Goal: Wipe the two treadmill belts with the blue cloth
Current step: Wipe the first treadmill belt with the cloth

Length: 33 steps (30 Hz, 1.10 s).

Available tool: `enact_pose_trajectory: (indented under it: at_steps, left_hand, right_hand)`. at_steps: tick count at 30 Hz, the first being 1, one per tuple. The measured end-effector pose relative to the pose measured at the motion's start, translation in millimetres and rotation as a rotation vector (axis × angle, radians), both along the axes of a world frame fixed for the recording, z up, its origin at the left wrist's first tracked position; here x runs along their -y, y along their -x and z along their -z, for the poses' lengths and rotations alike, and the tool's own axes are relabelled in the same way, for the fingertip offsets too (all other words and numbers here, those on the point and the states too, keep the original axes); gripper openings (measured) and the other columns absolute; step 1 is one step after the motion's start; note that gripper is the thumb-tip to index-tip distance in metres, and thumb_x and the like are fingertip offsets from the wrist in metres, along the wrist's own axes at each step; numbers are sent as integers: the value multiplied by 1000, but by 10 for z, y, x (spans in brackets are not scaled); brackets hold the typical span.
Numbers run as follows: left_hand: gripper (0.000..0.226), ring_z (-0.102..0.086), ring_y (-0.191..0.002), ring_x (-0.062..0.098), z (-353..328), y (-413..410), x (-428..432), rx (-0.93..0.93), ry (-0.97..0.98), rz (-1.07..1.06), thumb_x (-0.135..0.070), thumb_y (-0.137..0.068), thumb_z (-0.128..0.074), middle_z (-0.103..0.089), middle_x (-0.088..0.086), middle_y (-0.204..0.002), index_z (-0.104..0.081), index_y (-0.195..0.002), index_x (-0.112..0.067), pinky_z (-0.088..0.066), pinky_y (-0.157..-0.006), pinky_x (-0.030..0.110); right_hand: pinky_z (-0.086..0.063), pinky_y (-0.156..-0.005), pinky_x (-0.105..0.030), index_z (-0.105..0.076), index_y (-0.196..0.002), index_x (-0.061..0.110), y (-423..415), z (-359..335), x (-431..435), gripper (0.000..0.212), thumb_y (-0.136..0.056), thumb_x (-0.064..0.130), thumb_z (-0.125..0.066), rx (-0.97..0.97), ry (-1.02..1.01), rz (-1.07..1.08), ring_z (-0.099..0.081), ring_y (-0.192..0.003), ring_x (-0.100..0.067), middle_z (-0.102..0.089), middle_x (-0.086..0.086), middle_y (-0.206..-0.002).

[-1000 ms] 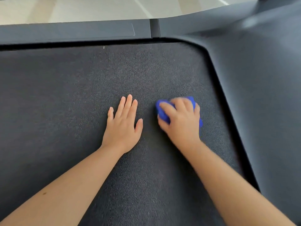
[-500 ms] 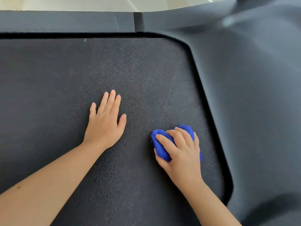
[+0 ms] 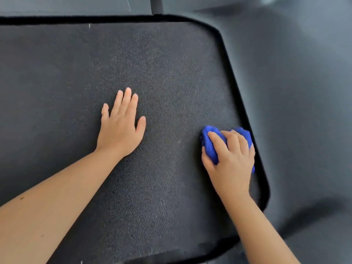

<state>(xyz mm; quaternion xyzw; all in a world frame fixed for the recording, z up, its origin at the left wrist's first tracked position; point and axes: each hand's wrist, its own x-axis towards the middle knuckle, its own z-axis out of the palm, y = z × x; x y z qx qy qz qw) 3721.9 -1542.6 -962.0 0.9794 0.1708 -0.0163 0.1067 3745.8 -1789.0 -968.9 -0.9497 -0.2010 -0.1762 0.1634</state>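
Observation:
A dark, rough treadmill belt point(image 3: 162, 73) fills most of the head view. My right hand point(image 3: 231, 161) grips a bunched blue cloth point(image 3: 209, 145) and presses it on the belt close to the belt's right edge. The cloth shows mostly under my fingers and beside my thumb. My left hand point(image 3: 122, 126) lies flat on the middle of the belt, fingers straight and together, holding nothing. Only one belt is in view.
A smooth grey side rail point(image 3: 295, 92) of the treadmill runs along the right of the belt. A grey end cover point(image 3: 76, 6) with a seam crosses the top. A narrow black gap separates the belt from both.
My right hand has drawn the cloth back toward me, then slid it right to the belt's edge. My left hand stays flat on the belt. The view has shifted down.

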Motion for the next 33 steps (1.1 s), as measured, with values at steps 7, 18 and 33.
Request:
enact_pose_trajectory:
  at_steps: [7,18,33]
  left_hand:
    - [59,3,-144,18,-4,4,17,-17,-8,-7,-34,-96,-28,-2,3,-158,-14,-148,-12,-4,-113,49]
    - [57,3,-144,18,6,-3,3,-20,-33,-1,-34,-98,-29,-2,3,-158,-13,-149,-13,-3,-113,49]
    - [57,1,-144,22,46,39,-19,5,-53,51,-38,-100,-22,-1,6,-157,-10,-149,-11,-4,-114,48]
  right_hand:
    - [-39,-91,-56,-69,-101,16,-23,-40,112,34,-79,37,-54,15,79,-155,-50,-106,-31,-64,-10,-100]
    - [-36,-93,-55,-66,-106,16,-261,-10,16,36,-81,37,-52,-9,11,-5,-49,-110,-31,-62,-7,-106]
    - [-40,-82,-49,-66,-110,17,355,-78,52,45,-81,45,-45,-61,9,154,-50,-103,-35,-59,-9,-105]
